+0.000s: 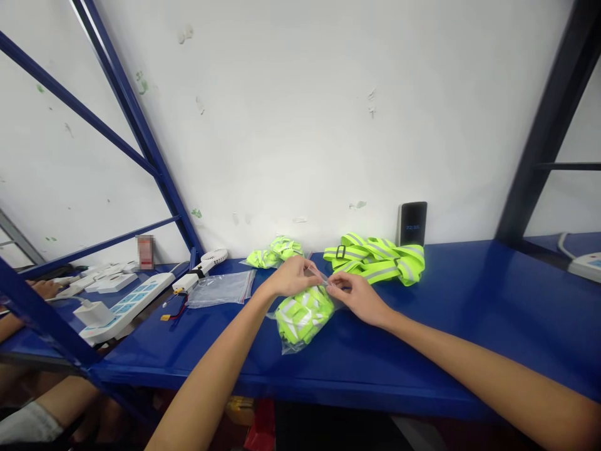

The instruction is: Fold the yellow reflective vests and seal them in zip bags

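A clear zip-lock bag packed with a bundled yellow-green reflective strap rests on the blue table. My left hand pinches the bag's top edge from the left. At the right end of that edge, my right hand has thumb and fingertips closed on the plastic. Just beyond my hands lies a loose reflective strap with a black buckle. Another bundle of the same strap in clear plastic sits behind my left hand. To the left, flat clear zip-lock bags lie on the table.
A phone leans upright against the white wall. On the left are a small white fan, a connector with red and black wires, a power strip and a blue frame post. Another person's hand shows at far left.
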### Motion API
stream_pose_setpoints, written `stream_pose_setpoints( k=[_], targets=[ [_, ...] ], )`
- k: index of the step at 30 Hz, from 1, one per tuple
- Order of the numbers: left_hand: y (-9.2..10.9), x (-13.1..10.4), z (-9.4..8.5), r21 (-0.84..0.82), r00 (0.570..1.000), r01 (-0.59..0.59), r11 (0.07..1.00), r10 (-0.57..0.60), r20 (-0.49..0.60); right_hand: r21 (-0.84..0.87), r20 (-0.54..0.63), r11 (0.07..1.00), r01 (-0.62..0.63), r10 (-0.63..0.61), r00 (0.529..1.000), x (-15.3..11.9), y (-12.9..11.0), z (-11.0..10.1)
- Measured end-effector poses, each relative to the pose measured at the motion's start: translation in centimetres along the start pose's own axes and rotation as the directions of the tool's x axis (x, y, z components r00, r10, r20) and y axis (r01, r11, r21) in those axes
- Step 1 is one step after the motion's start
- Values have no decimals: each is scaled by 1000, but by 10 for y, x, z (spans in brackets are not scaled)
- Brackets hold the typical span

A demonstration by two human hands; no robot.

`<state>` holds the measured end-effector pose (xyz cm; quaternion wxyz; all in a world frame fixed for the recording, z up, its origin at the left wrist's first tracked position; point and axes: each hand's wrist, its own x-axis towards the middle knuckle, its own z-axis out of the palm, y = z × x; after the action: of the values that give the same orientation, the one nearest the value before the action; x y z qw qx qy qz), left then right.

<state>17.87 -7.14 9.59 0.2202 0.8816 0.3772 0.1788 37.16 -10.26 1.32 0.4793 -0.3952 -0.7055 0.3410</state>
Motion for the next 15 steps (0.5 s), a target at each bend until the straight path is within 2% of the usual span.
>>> stream_pose_setpoints(
  k=[3,8,11,15],
  targets=[
    [-1,-1,0,-18,997,-32,999,31,-73,98,36,994,-48,45,998,2,1,0],
    [2,-3,-1,-13,994,-25,1000,24,-111,-58,-43,994,88,-91,995,0,-2,2],
    [8,3,-7,31,1000,-16,999,17,-15,-167,-69,976,142,-155,985,-1,-4,3],
    [22,15,-15,228,988,-67,971,33,149,-218,-82,961,173,-194,977,0,-5,5]
  ],
)
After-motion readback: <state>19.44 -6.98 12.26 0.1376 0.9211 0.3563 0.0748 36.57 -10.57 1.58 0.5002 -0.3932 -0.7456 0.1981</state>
